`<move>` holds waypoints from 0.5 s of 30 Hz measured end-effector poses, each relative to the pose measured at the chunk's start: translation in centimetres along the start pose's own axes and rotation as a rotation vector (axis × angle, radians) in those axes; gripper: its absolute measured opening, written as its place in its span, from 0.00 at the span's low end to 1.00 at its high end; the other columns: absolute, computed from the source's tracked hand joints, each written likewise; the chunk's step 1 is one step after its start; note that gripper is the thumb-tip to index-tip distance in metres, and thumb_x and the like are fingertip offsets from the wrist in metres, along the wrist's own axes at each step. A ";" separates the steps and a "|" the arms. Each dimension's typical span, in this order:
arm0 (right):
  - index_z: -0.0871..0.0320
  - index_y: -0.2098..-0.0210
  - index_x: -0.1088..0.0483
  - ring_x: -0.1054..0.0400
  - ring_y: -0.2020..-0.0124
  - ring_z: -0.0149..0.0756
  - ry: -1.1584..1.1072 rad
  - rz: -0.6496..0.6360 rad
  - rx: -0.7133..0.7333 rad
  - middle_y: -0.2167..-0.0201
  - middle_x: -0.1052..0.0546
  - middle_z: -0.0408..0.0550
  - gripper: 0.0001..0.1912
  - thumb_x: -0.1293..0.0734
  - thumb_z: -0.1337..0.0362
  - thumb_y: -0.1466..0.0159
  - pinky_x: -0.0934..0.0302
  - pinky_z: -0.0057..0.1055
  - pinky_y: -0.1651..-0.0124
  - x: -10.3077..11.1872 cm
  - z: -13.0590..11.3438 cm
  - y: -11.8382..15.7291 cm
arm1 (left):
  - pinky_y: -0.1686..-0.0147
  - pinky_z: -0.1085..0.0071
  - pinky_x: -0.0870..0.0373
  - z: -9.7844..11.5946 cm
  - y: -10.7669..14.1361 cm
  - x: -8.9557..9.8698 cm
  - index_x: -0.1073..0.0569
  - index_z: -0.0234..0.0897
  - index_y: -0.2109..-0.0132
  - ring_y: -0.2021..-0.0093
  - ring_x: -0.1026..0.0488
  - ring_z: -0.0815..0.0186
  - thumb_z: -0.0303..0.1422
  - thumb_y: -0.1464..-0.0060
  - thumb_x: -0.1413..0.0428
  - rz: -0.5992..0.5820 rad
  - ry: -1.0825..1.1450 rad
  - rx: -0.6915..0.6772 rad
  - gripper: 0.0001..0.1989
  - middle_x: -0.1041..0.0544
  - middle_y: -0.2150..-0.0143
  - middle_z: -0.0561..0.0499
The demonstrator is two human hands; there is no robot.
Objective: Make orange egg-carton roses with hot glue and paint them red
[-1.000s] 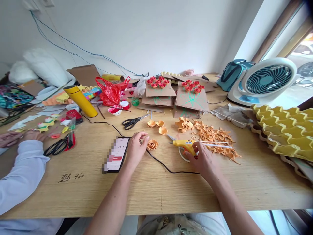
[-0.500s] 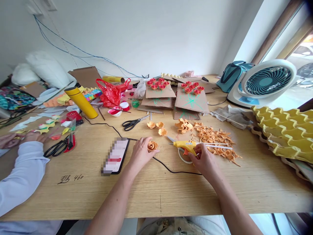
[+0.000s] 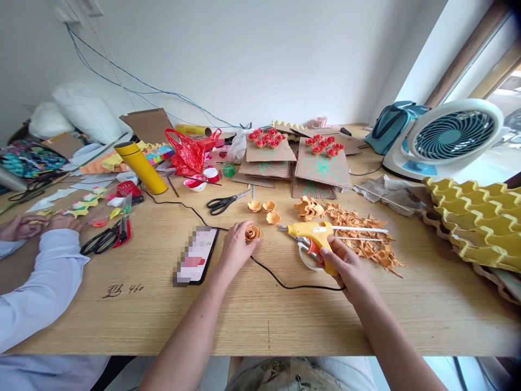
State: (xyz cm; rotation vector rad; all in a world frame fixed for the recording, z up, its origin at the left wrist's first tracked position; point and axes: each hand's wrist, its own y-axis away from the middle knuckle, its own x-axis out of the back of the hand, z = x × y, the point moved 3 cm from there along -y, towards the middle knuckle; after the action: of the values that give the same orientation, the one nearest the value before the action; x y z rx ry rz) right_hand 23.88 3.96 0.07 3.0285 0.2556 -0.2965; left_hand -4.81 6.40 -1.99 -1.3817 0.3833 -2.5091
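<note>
My left hand [image 3: 238, 244] is closed around the side of an orange paper-pulp rose [image 3: 252, 233], low over the table. In my right hand [image 3: 344, 263] is a yellow hot glue gun [image 3: 311, 233], gripped by its handle. Its nozzle points left toward the rose, a short gap away, and a white glue stick [image 3: 362, 229] sticks out of its back. Behind the rose sit three small orange petal cups [image 3: 269, 206]. A white ring-shaped thing [image 3: 306, 258] lies partly hidden beneath the gun.
Orange scraps [image 3: 366, 233] are heaped beyond my right hand. Black-handled scissors [image 3: 226, 203] and a phone [image 3: 199, 255] lie to the left. Red flowers [image 3: 266, 138] stand on cardboard at the back. Egg trays [image 3: 476, 222] and a fan [image 3: 451, 136] are right. A co-worker's hands [image 3: 61, 222] are at left.
My right hand has raised the glue gun off the table, and its handle now shows in my grip. My left hand stays at the rose. The view has shifted slightly.
</note>
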 end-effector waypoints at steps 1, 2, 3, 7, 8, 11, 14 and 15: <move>0.54 0.63 0.33 0.36 0.74 0.32 -0.048 -0.003 -0.012 0.74 0.27 0.41 0.23 0.22 0.47 0.45 0.42 0.27 0.72 -0.1 -0.2 0.1 | 0.42 0.52 0.28 -0.1 0.0 -0.1 0.27 0.40 0.45 0.45 0.24 0.51 0.27 0.46 0.36 0.000 0.006 -0.003 0.21 0.21 0.48 0.42; 0.53 0.63 0.35 0.36 0.74 0.32 -0.083 -0.010 -0.028 0.75 0.27 0.41 0.24 0.22 0.47 0.45 0.43 0.26 0.73 -0.3 -0.4 0.3 | 0.42 0.52 0.28 -0.2 0.0 -0.1 0.27 0.40 0.45 0.45 0.24 0.51 0.28 0.46 0.36 0.001 0.012 -0.007 0.21 0.21 0.48 0.43; 0.52 0.62 0.36 0.36 0.75 0.32 -0.105 -0.017 -0.044 0.76 0.27 0.40 0.25 0.22 0.48 0.46 0.44 0.26 0.75 -0.4 -0.6 0.4 | 0.42 0.53 0.28 -0.2 0.0 -0.2 0.27 0.41 0.45 0.45 0.24 0.51 0.29 0.46 0.36 0.001 0.015 -0.009 0.21 0.21 0.48 0.43; 0.52 0.59 0.34 0.38 0.75 0.32 -0.149 -0.062 -0.072 0.74 0.26 0.42 0.23 0.24 0.48 0.44 0.48 0.25 0.78 -0.5 -1.0 0.7 | 0.43 0.53 0.27 -0.4 0.1 -0.2 0.26 0.41 0.44 0.46 0.24 0.52 0.30 0.48 0.33 -0.004 0.024 0.002 0.24 0.22 0.48 0.43; 0.53 0.57 0.32 0.39 0.75 0.32 -0.164 -0.084 -0.075 0.73 0.27 0.43 0.22 0.24 0.48 0.43 0.50 0.25 0.79 -0.6 -1.1 0.8 | 0.43 0.53 0.27 -0.4 0.1 -0.1 0.26 0.41 0.45 0.46 0.23 0.52 0.29 0.48 0.33 -0.002 0.030 0.008 0.24 0.22 0.48 0.43; 0.55 0.55 0.27 0.45 0.77 0.30 -0.215 -0.178 -0.079 0.70 0.27 0.45 0.22 0.25 0.48 0.42 0.56 0.25 0.82 -0.7 -1.1 0.9 | 0.43 0.54 0.27 -0.5 -0.1 0.1 0.26 0.40 0.45 0.46 0.24 0.53 0.28 0.47 0.35 0.022 0.042 0.024 0.22 0.22 0.48 0.43; 0.56 0.59 0.24 0.49 0.76 0.30 -0.250 -0.214 -0.073 0.71 0.30 0.46 0.20 0.25 0.48 0.42 0.58 0.26 0.82 -0.7 -1.1 0.9 | 0.41 0.53 0.28 -0.6 -0.4 0.1 0.27 0.39 0.44 0.44 0.25 0.53 0.26 0.47 0.36 0.047 0.041 0.031 0.23 0.23 0.46 0.42; 0.56 0.60 0.24 0.48 0.76 0.31 -0.251 -0.208 -0.077 0.73 0.32 0.46 0.20 0.25 0.48 0.43 0.57 0.26 0.82 -0.7 -1.1 1.0 | 0.41 0.53 0.28 -0.7 -0.5 0.0 0.27 0.40 0.44 0.43 0.25 0.52 0.26 0.47 0.36 0.050 0.040 0.035 0.23 0.23 0.46 0.42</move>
State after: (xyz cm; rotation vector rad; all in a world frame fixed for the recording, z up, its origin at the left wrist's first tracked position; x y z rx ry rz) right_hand 23.58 3.02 1.32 2.8522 0.5474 -0.6601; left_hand -5.47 6.93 -2.19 -1.2945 0.3756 -2.4939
